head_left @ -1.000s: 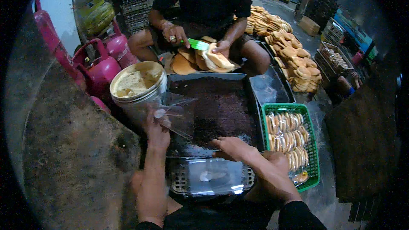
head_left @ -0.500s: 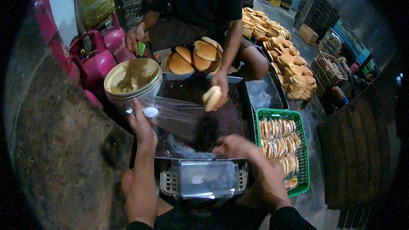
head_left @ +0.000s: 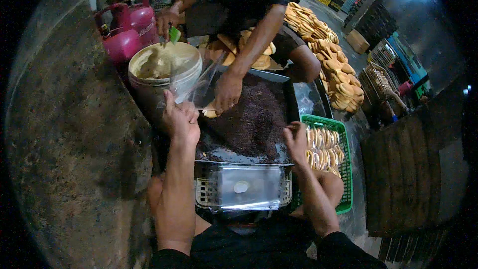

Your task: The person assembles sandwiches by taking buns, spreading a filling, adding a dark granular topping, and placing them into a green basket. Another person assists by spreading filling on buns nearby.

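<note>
My left hand (head_left: 181,119) pinches a clear plastic bag (head_left: 201,82) over the left side of a dark metal tray. The bag rises toward the white bucket and its far end blurs into what lies behind. Close to the bag, a co-worker's hand (head_left: 229,92) reaches down with a bread bun (head_left: 210,112), mostly covered by the fingers. My right hand (head_left: 297,144) hovers by the tray's right edge, fingers bent and apart, holding nothing visible. Dark brown sprinkles (head_left: 254,119) cover much of the tray (head_left: 234,158).
A stack of clear bags (head_left: 249,187) lies on a basket before me. A green crate (head_left: 347,169) of bagged buns stands right. The co-worker's other hand (head_left: 170,22) holds a green-ended tool above the cream-filled bucket (head_left: 191,82). Pink gas cylinders (head_left: 122,42) and piled buns (head_left: 341,69) stand beyond.
My left hand has moved up and right with the bag. My right hand has gone from the tray's front to its right edge. The co-worker's bun has come left, toward my left hand.
</note>
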`<state>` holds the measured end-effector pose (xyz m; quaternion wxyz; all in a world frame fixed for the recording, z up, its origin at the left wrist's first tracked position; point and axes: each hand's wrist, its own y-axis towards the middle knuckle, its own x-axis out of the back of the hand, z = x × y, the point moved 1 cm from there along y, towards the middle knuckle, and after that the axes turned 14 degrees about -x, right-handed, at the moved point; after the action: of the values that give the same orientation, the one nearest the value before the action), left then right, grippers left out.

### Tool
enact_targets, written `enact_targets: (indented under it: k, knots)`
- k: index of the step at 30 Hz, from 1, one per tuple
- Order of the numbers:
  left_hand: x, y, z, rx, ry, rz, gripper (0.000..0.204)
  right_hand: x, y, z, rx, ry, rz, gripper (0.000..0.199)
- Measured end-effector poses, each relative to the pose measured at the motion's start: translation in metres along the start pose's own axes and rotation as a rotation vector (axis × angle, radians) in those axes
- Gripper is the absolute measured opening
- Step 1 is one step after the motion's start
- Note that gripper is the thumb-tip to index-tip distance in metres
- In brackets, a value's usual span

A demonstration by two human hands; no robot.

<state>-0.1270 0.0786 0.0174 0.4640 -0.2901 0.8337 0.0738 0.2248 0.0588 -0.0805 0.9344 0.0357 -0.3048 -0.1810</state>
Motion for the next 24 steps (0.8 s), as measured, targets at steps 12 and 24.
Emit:
enact_targets:
  k: [12,24]
  knots:
    - [0.019,0.006,-0.045,-0.032,0.051,0.033,0.039,-0.262,-0.033,0.107,0.110,-0.658,0.204,0.117]
    - [0.019,0.015,-0.024,-0.524,0.520,0.138,0.066,-0.121,0.028,0.053,-0.170,0.120,0.027,0.047]
